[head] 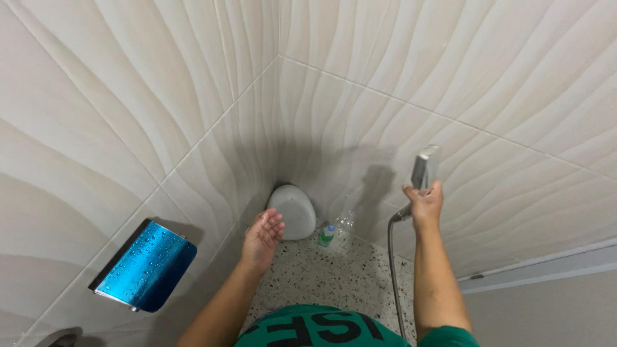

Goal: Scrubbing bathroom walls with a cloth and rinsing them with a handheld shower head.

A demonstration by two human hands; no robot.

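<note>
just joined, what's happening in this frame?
A person stands in a tiled corner. The right hand grips a handheld shower head raised near the wall, its hose hanging down. The left hand is open and empty, held out toward a white rounded object in the corner. A small green bottle stands on the speckled floor.

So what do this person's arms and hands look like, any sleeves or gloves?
Both arms are bare from the hands down to the bottom of the frame. The left hand and right hand wear no gloves, and no rings or watch show. A short green sleeve edges the right upper arm, part of a green shirt with black lettering.
</note>
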